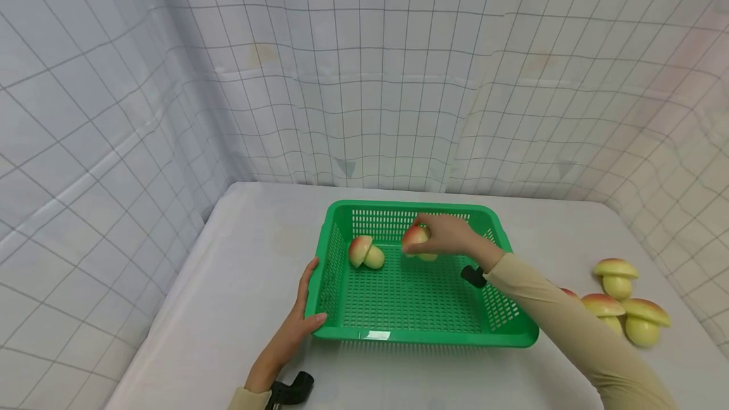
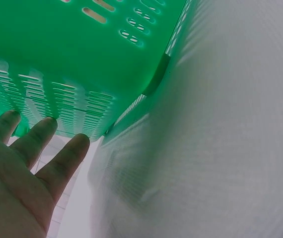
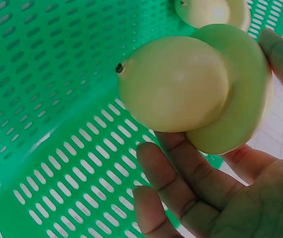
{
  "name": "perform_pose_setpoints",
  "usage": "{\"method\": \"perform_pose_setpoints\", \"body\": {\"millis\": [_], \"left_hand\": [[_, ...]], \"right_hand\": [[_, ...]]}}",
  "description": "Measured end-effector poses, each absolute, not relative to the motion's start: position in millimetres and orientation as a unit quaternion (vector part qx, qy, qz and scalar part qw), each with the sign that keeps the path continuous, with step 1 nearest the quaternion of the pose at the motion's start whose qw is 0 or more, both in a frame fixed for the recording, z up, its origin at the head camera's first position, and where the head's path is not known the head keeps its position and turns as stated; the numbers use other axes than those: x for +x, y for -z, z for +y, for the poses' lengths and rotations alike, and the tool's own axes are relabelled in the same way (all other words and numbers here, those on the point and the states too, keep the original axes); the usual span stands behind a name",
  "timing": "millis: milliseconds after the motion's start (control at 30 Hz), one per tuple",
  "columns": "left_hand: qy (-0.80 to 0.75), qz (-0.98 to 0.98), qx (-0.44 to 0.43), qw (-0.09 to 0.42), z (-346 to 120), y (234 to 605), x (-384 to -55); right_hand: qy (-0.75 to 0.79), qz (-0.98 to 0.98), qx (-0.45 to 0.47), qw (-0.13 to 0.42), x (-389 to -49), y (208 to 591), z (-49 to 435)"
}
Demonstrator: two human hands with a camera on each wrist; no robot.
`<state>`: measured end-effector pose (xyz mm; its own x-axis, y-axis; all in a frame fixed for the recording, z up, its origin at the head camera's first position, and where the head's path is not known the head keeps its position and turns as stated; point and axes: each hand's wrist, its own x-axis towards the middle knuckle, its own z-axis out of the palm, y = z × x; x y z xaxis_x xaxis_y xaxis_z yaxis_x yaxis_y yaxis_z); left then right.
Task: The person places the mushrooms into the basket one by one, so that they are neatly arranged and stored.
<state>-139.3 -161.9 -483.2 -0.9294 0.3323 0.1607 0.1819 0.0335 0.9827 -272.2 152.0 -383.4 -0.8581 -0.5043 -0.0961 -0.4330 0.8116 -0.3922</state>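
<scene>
My right hand [image 1: 450, 235] grips a toy mushroom [image 3: 176, 84] by its cap, over the inside of a green plastic basket [image 1: 421, 338]. The mushroom's cap is red and yellow, and its pale rounded stem points away from the palm in the right wrist view. A second mushroom [image 1: 366, 252] lies on its side in the left part of the basket. My left hand [image 1: 297, 321] rests against the basket's left side, thumb over the front corner of the rim. In the left wrist view its fingers [image 2: 64, 161] are extended along the slotted wall.
Several more mushrooms [image 1: 617, 278] stand on the white-covered table [image 1: 267, 239] to the right of the basket, partly behind the right sleeve [image 1: 575, 334]. A white gridded curtain [image 1: 393, 81] rises behind the table and along both sides.
</scene>
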Motion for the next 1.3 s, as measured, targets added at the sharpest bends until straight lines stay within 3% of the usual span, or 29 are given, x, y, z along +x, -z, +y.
{"method": "perform_pose_setpoints", "body": {"millis": [1300], "left_hand": [[-0.670,0.722,0.163,0.064,-161,482,-140]], "right_hand": [[0.118,0.952,-0.260,0.112,-279,410,139]]}}
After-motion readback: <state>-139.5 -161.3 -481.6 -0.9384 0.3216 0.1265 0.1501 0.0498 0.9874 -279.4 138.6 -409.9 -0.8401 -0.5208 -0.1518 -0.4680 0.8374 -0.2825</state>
